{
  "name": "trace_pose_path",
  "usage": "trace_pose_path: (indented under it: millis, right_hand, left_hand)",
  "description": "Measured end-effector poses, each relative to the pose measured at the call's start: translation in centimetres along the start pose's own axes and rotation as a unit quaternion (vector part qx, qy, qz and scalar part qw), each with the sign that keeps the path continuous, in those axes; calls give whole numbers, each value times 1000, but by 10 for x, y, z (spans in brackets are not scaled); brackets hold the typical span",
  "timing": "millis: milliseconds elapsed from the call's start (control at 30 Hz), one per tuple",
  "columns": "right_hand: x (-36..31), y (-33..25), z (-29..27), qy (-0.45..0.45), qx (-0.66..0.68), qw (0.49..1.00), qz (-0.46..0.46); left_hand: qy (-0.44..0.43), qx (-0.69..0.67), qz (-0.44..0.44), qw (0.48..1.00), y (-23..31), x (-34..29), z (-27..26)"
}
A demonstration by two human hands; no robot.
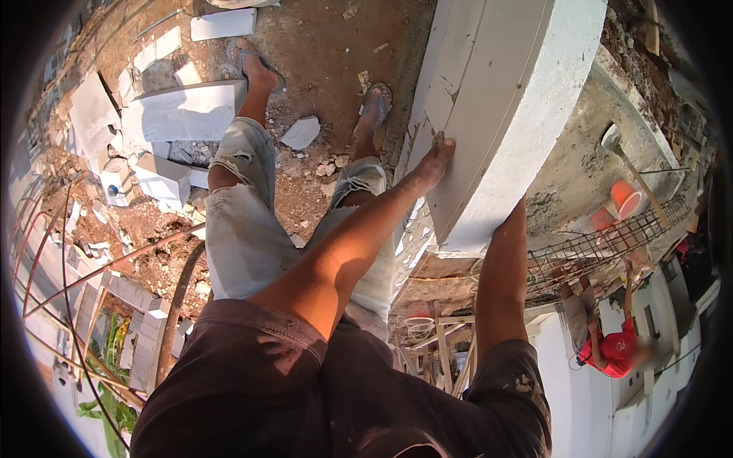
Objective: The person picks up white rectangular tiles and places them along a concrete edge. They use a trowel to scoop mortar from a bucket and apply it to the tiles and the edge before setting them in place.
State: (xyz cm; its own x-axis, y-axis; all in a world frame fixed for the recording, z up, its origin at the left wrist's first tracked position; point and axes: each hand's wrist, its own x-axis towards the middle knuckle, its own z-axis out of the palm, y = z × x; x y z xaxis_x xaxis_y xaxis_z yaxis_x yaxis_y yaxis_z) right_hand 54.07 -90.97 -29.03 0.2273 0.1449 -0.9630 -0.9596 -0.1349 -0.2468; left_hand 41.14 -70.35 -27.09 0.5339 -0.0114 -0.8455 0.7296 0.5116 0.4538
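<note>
A pale lightweight concrete block wall [527,122] rises in front of me, with a grey side face and a sunlit white top. My left hand [434,164] touches its grey side, fingers bent together around a small dark bit beside a mortar joint. What that bit is, I cannot make out. Across the wall, my right forearm [504,282] reaches behind the white block edge, which hides my right hand and its fingers. Smears of wet grey mortar [416,137] mark the joint near my left hand.
White blocks [187,114] and broken pieces [301,133] lie on the dirt at left. Thin rods [114,267] cross the left side. Beyond the wall are a long-handled tool [637,172], orange buckets [626,200], a rebar cage [611,248] and a person in red [615,351].
</note>
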Motion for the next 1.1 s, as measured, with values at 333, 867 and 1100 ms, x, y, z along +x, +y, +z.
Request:
trace_pose_path:
  millis: [333,867,1100]
  right_hand:
    - [9,10,4,7,15,1000,-8]
    - [-137,-36,117,261,-345,786,-440]
    - [-150,-51,121,233,-354,813,-400]
  left_hand:
    - [-2,-22,9,1000,-19,5,2]
    - [40,206,231,950,144,-47,24]
    - [0,225,205,952,151,-48,23]
